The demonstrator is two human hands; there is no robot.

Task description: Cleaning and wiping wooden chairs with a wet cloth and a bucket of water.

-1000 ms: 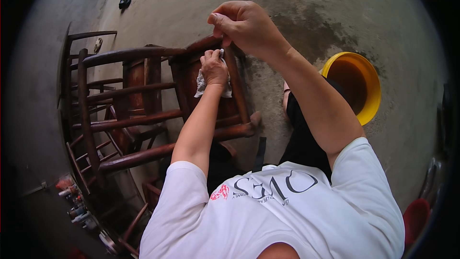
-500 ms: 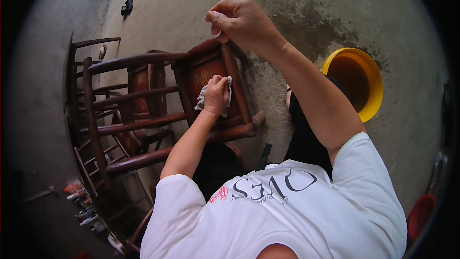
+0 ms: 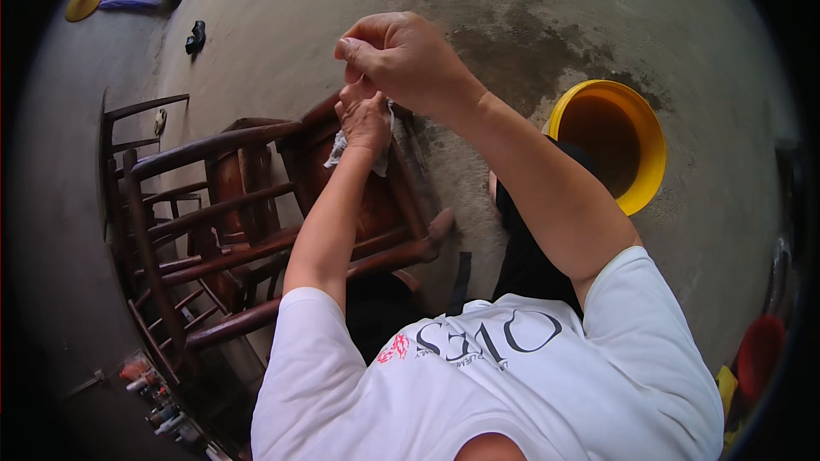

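Observation:
My left hand (image 3: 366, 126) is closed on a crumpled whitish cloth (image 3: 381, 160), which lies under it against the upper part of a wooden chair's dark red-brown seat (image 3: 376, 205). Just above it, my right hand (image 3: 410, 60) is raised with fingers curled and thumb bent inward, as in a pinch. Whatever lies between those fingers, if anything, is too small or hidden to make out. In this view the right fingertips overlap those of the left hand; I cannot tell whether they touch. The chair's rails and legs (image 3: 224, 232) stretch to the left of the seat.
To the right stands a yellow bucket (image 3: 653, 145) of brownish water, near a wet patch (image 3: 530, 55) on the concrete floor. More wooden chairs (image 3: 231, 196) crowd the left. Dark shoes (image 3: 196, 37) lie farther off; a red container (image 3: 760, 358) is at lower right.
My left hand has moved with the cloth up the seat, toward its far edge. My right hand appears slightly lower and closer to the left one. The whole view has shifted a little.

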